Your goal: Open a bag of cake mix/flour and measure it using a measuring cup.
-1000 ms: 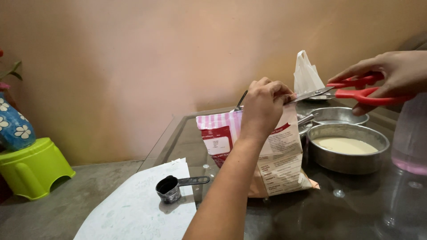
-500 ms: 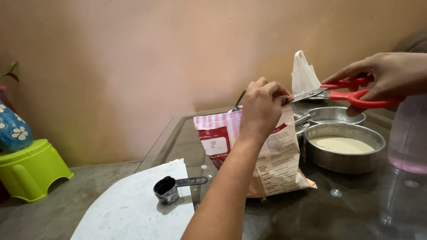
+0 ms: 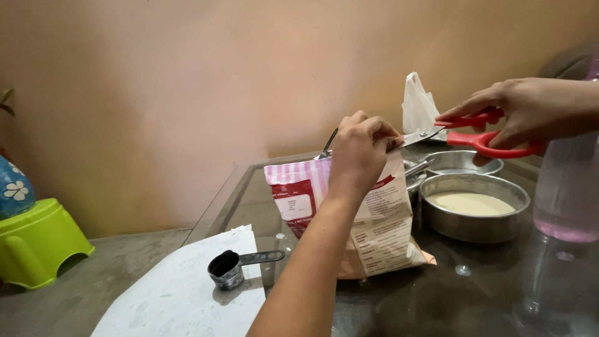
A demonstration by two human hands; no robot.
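Here the left hand [image 3: 360, 150] pinches the bag [image 3: 349, 218], right hand [image 3: 530, 112] grips scissors [image 3: 462, 134] — blades seemingly hidden.

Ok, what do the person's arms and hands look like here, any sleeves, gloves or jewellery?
Both are bare. The left hand and its forearm show no sleeve, glove, watch or bracelet up to the frame's bottom edge. The right hand is also ungloved, with no ring visible and a bare wrist; its arm leaves the frame before any sleeve shows.
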